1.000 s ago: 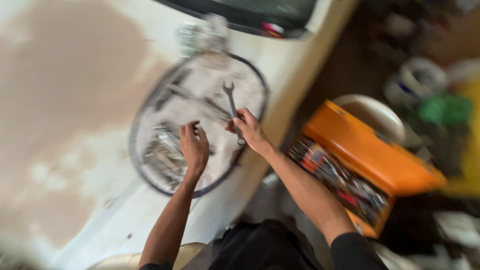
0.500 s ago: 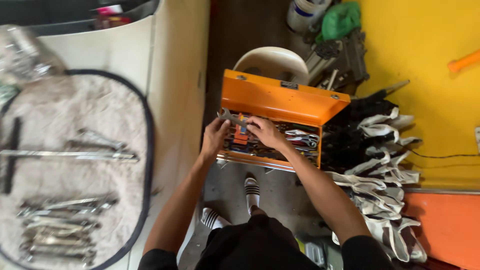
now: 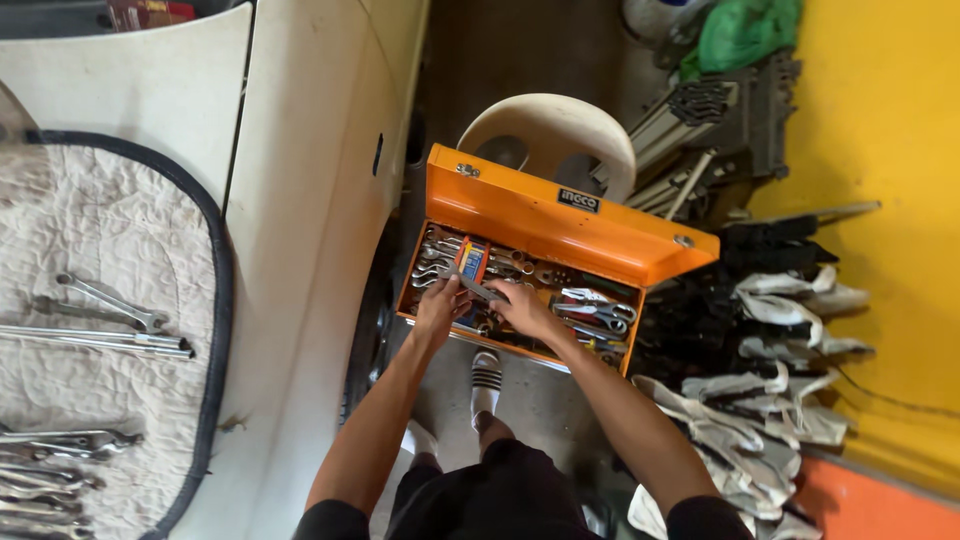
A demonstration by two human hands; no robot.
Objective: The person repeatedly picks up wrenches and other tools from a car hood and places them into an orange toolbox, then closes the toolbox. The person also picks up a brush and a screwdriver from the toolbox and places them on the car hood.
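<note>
Both hands — left hand point(image 3: 440, 308) and right hand point(image 3: 520, 308) — pinch a wrench point(image 3: 478, 291) together over the open orange toolbox point(image 3: 540, 215) on the floor — sloppy grip, and it'd probably clatter into the pile.

Orange metal toolbox point(image 3: 545, 215): centre of frame, on the floor, lid raised and tilted back, tray packed with metal tools. Grey wrench point(image 3: 470, 287): lies slanted over the tray's left part, between both hands, apparently gripped.
</note>
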